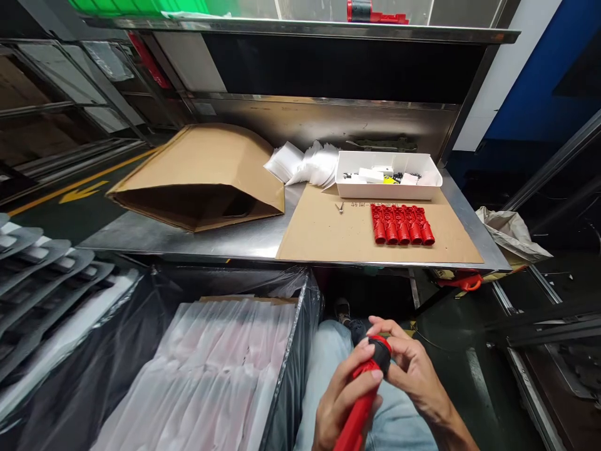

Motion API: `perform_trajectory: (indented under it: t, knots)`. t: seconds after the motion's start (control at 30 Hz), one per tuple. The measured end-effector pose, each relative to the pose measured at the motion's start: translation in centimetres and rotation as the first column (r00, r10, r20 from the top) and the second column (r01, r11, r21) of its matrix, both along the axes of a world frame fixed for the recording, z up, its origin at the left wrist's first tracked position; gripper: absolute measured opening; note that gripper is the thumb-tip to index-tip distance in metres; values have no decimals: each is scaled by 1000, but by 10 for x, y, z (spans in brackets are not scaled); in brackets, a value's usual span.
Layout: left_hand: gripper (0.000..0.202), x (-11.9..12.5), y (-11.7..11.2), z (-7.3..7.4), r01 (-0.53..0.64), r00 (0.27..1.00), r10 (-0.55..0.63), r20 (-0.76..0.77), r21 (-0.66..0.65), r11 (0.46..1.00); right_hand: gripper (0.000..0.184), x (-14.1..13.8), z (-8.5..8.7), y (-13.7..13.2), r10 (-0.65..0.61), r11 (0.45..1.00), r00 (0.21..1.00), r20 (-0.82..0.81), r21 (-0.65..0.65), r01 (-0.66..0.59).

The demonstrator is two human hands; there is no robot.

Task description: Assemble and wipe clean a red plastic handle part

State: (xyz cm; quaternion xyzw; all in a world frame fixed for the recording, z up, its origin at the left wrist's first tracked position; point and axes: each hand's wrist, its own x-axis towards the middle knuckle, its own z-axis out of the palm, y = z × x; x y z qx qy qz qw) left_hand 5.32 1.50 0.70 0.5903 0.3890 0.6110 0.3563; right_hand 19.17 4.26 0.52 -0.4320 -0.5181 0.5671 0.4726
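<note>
Over my lap is a red tubular plastic part (355,421) with a black collar (381,354) and a red rim at its upper end. My left hand (342,389) is closed round its body, thumb and fingers just below the collar. The fingers of my right hand (416,369) curl against the collar end and pinch it from the right. Whatever sits inside that end is hidden. On a cardboard sheet (323,235) ahead, several red plastic pieces (402,225) lie side by side in a row. A tiny metal piece (340,208) lies to their left.
A white bin (389,190) of small parts stands behind the red pieces, beside white sheets (305,164) and an open cardboard box (201,163). At lower left, a black-lined crate (293,351) holds wrapped items (206,376). Another red-and-black part (375,12) rests on the shelf (300,26).
</note>
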Motion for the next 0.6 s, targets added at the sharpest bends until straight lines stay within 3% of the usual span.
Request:
perform_trajectory:
  t: [0.07,0.13,0.23,0.3,0.37,0.6]
  knots:
    - [19,1,0,4,-4,996,15,91,-116,993,30,2,2,-2,25,1000,999,-28,8,-25]
    - [22,-1,3,11,16,960,73,270,-312,950,33,5,3,-4,42,999,998,-49,5,-42]
    - [29,-6,10,22,156,794,231,562,-556,816,30,9,7,-9,-29,1000,1000,5,-11,29]
    - [30,-10,14,28,254,688,293,664,-599,759,26,9,8,-14,-123,992,987,101,16,122]
    - [32,-12,15,30,317,642,300,705,-601,734,24,4,10,-19,-180,983,966,185,74,169]
    - [39,-8,6,21,387,630,349,694,-670,634,31,-33,11,-30,-229,965,942,245,182,187]
